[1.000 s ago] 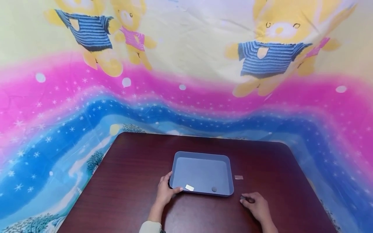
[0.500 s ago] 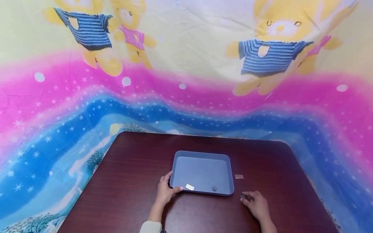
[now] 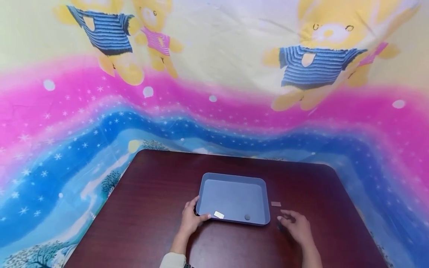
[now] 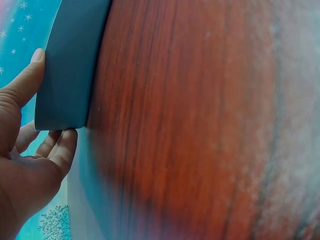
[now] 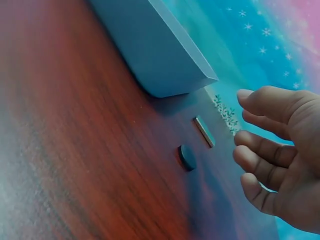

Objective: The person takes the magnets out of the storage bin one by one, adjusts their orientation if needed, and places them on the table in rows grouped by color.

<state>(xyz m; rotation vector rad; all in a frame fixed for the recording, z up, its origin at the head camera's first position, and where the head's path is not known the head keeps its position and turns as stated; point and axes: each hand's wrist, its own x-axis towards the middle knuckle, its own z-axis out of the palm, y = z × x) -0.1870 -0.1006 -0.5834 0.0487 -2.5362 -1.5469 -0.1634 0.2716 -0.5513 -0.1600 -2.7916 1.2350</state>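
My left hand (image 3: 191, 221) holds the near left corner of a shallow grey-blue tray (image 3: 231, 197), thumb against its near wall and fingers around its side. Inside the tray lie a shiny silver rectangular piece (image 3: 219, 214) and a dark round disc (image 3: 247, 217), apart from each other. My right hand (image 3: 296, 226) hovers right of the tray with fingers loosely spread and nothing between them. In the right wrist view, a second dark disc (image 5: 186, 158) lies on the table beside that hand. A thin flat metallic bar (image 5: 204, 131) lies near it, close to the tray's right side.
The dark red-brown wooden table (image 3: 161, 190) has rounded far corners. Behind and around it hangs a printed cloth (image 3: 214, 111) with bears and snowflakes. The tray's raised walls stand between the pieces inside it and those on the table.
My right hand has let go of the dark disc and lifted slightly, its fingers parting. The left hand and the tray have stayed put; the head view has shifted a little.
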